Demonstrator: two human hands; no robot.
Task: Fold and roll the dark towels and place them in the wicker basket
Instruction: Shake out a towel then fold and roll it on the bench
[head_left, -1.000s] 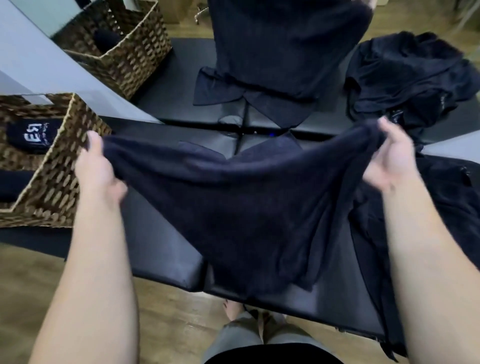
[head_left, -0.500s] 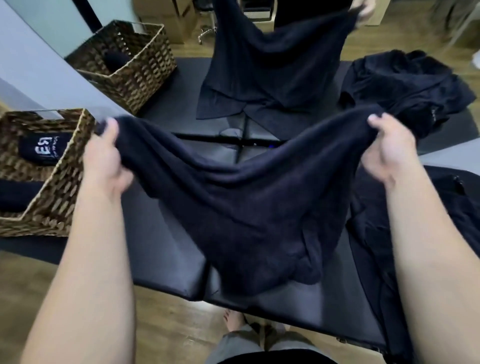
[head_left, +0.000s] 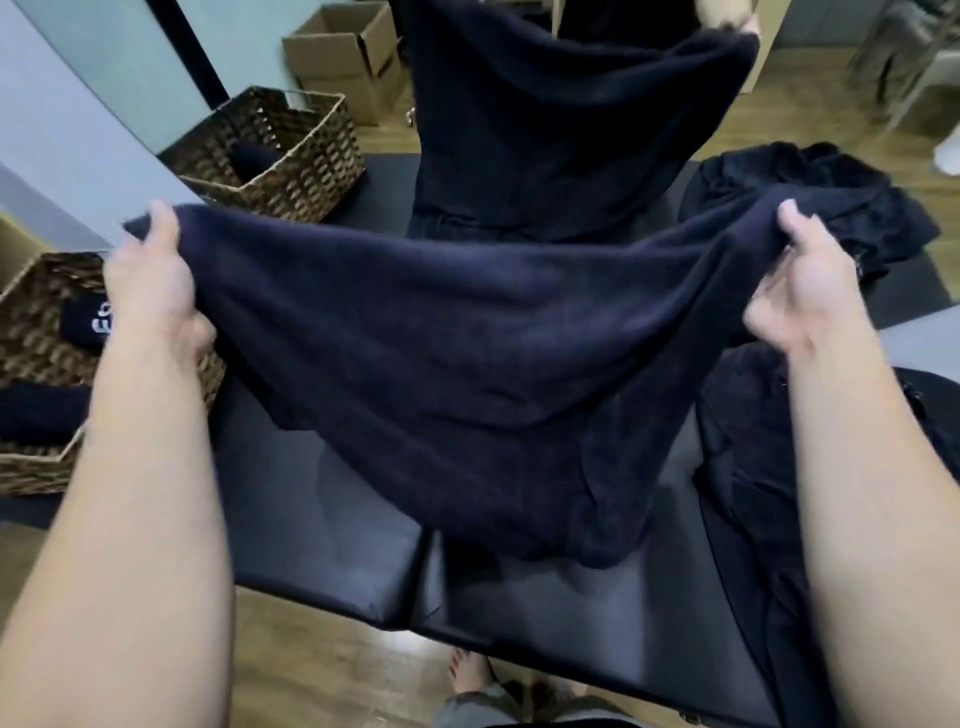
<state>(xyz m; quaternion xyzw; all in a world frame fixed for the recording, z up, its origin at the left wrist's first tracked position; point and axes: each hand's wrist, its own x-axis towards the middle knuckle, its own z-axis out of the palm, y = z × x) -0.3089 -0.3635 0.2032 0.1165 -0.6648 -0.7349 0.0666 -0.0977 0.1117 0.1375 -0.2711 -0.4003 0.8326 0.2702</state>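
A dark navy towel (head_left: 457, 364) hangs stretched between my hands above the black padded table (head_left: 322, 530). My left hand (head_left: 150, 286) grips its upper left corner and my right hand (head_left: 810, 291) grips its upper right corner. The towel's middle sags and its lower edge droops onto the table. A wicker basket (head_left: 31, 467) stands at the left table edge, just beside my left hand, with rolled dark towels (head_left: 83, 327) inside. A heap of loose dark towels (head_left: 753, 467) lies to the right under my right forearm.
A mirror behind the table reflects a second basket (head_left: 291, 156), the held-up towel (head_left: 561, 130) and the towel pile (head_left: 810, 208). Cardboard boxes (head_left: 343, 57) show in the reflection. The wooden floor (head_left: 322, 665) and my feet lie below the table's near edge.
Both hands have raised the towel and pulled it wider, so its top edge is straighter and more of it is lifted off the table.
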